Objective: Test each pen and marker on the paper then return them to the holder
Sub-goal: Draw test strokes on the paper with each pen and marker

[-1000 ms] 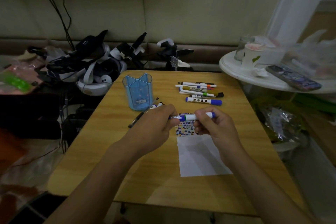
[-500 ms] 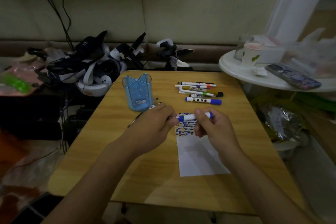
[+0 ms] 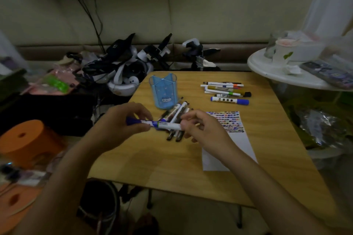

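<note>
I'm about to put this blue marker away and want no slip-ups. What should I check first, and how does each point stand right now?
1. Cap on the blue marker: ok, the blue cap sits at its left end.
2. Grip: ok, left hand and right hand each hold an end.
3. Marker tested: cannot tell; the paper carries many colour swatches.
4. Holder upright and open: ok.
5. Path to holder: not ok, loose pens lie in front of it.
6. Untested group kept apart: ok.
</note>
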Demonstrator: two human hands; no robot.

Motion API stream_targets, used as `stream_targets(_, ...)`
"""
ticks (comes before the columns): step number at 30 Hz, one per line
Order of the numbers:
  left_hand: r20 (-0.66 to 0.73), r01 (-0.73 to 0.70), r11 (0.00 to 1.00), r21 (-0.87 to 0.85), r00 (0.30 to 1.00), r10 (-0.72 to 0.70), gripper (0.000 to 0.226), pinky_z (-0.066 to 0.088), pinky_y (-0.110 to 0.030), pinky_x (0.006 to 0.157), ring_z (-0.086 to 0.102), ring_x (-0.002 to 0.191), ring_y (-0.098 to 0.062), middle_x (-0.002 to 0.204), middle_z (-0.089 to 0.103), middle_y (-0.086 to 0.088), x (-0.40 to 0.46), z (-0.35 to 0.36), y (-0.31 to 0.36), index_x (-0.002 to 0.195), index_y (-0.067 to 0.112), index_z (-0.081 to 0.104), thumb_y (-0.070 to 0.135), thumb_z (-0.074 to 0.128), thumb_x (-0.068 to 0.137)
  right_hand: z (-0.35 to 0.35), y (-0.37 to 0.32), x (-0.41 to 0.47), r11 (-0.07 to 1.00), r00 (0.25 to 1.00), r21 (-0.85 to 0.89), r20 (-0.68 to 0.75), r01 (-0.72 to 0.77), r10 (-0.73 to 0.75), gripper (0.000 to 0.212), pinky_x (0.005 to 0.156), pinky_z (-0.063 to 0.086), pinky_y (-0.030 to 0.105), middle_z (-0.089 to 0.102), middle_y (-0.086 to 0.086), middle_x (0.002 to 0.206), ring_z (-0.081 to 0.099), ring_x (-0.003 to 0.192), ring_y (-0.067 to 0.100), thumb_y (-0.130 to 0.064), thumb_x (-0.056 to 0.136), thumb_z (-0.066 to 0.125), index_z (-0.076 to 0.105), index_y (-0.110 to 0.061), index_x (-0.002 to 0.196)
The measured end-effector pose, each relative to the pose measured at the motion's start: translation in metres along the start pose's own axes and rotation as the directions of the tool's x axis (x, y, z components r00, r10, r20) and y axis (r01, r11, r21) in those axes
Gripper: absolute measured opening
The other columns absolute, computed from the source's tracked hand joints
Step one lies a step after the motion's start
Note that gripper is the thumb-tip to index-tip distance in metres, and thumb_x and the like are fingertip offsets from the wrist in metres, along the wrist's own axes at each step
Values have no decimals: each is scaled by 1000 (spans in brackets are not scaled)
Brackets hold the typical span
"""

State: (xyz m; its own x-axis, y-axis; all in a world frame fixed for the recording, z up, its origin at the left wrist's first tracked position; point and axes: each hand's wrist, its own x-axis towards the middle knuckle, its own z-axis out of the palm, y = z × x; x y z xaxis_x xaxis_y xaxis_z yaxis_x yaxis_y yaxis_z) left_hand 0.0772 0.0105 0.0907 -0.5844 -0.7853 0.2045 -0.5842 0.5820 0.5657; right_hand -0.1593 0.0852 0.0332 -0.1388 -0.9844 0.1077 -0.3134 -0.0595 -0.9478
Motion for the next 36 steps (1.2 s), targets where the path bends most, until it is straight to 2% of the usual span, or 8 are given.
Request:
stream_targets(5, -166, 125, 991, 40, 979, -117, 20, 47, -11, 59, 62, 76, 1, 92, 63, 21, -72, -41, -45, 94, 30, 66, 13, 71, 84, 30, -12, 5, 996, 996, -48, 45, 82, -80, 14, 77, 58, 38, 67, -15, 96, 65, 88, 9, -37, 96, 62, 66, -33, 109)
stream_targets(9, -200, 225, 969, 98, 959, -202, 26, 53, -25, 61, 65, 73, -6, 86, 65, 15, -129, -74, -73, 98, 37, 66, 20, 73, 79, 52, -21, 9, 991, 991, -55, 69, 120, -116, 15, 81, 58, 40, 67, -14, 99, 66, 91, 7, -40, 97, 59, 65, -34, 110)
stream_targets(14, -296, 323, 928, 185, 919, -261, 18, 42, -21, 51, 60, 62, -7, 68, 63, 8, -171, -98, -87, 87, 37, 66, 27, 75, 75, 78, -32, 5, 979, 981, -110, 114, 172, -159, 16, 79, 57, 38, 64, -18, 92, 62, 89, 4, -42, 99, 56, 65, -34, 109)
stream_targets(17, -288, 366, 897, 249, 912, -292, 22, 43, -27, 54, 58, 63, -10, 75, 62, 8, -185, -100, -99, 86, 32, 67, 15, 79, 80, 92, -37, 2, 975, 975, -121, 146, 185, -167, 14, 77, 55, 31, 64, -19, 95, 62, 88, 0, -41, 99, 56, 65, -35, 108)
stream_targets(20, -244, 396, 875, 277, 910, -335, 15, 42, -31, 55, 55, 65, -11, 77, 59, 8, -193, -98, -113, 89, 31, 66, 20, 76, 84, 106, -40, -1, 969, 969, -140, 171, 203, -178, 14, 74, 53, 26, 65, -21, 96, 62, 87, -2, -41, 98, 56, 65, -35, 108)
stream_targets(24, -187, 397, 856, 330, 917, -353, 17, 36, -25, 56, 51, 67, -8, 79, 53, 8, -196, -88, -128, 84, 36, 59, 25, 72, 87, 122, -43, -3, 968, 964, -144, 198, 206, -176, 14, 71, 46, 23, 65, -20, 96, 63, 87, -2, -39, 98, 58, 66, -33, 107)
stream_targets(28, -167, 422, 814, 400, 907, -388, 10, 34, -19, 60, 49, 75, -6, 89, 51, 8, -194, -74, -131, 94, 33, 60, 30, 69, 89, 130, -47, -5, 969, 958, -123, 223, 213, -182, 13, 69, 44, 21, 67, -20, 97, 62, 88, -3, -39, 98, 57, 66, -34, 107)
stream_targets(36, -159, 457, 791, 408, 888, -431, 10, 38, -18, 64, 51, 79, -5, 94, 51, 11, -190, -67, -136, 95, 35, 58, 32, 66, 90, 137, -48, -7, 969, 951, -113, 249, 218, -184, 14, 72, 47, 22, 66, -19, 99, 62, 91, -1, -39, 98, 57, 66, -33, 107)
